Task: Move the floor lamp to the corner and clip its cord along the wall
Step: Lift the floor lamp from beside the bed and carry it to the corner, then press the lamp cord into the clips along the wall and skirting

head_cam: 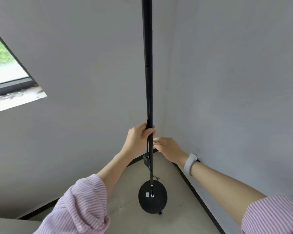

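Note:
A black floor lamp stands near the room's corner, its thin pole (148, 68) rising out of the top of the view and its round black base (159, 202) flat on the floor. A black cord (147, 147) with an inline switch (146, 160) hangs along the pole. My left hand (138, 137) is wrapped around the pole at mid height. My right hand (167, 147) is just to the right of the pole, slightly lower, fingers loosely curled toward it; it is blurred and I cannot tell whether it touches the pole. The lamp head is out of view.
Two grey walls meet just behind the pole, with a dark baseboard (198, 196) along the floor. A window (5, 71) with a sill lies on the left wall. The pale floor (130, 191) shows around the base.

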